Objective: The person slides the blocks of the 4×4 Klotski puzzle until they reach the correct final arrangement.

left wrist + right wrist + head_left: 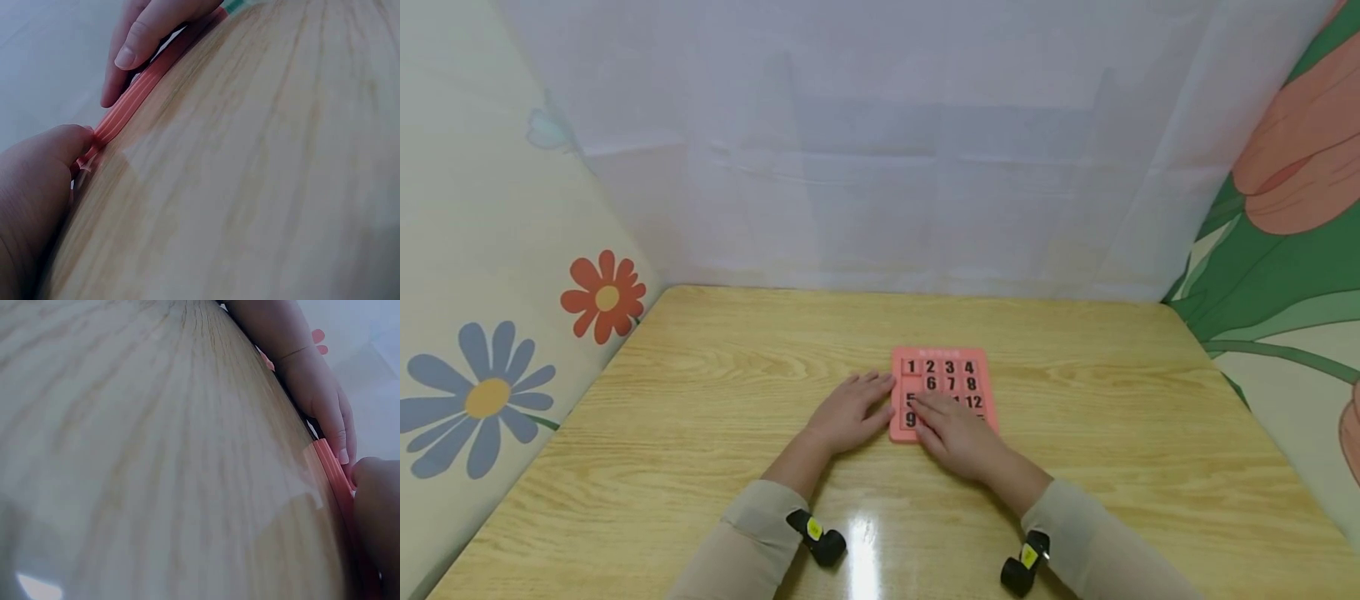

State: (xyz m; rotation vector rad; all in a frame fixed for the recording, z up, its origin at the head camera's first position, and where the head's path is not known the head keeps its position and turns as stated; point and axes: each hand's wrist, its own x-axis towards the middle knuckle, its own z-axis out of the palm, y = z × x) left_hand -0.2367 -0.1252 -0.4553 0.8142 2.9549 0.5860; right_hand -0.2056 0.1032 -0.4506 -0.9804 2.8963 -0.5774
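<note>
A pink number slide puzzle lies flat on the table. Its top row reads 1, 2, 3, 4, and the row below has a gap at the left, then 6, 7, 8. The 5 tile sits under that gap, with the 9 below it. My right hand lies over the lower tiles, fingertips by the 5, hiding several numbers. Against the frame's left edge rests my left hand, fingers extended. In the left wrist view the puzzle's side shows between both hands.
The wood-grain table extends around the puzzle. Behind it hangs a white sheet. Flower-printed panels stand at the left and right sides. Each sleeve cuff carries a small black wrist camera.
</note>
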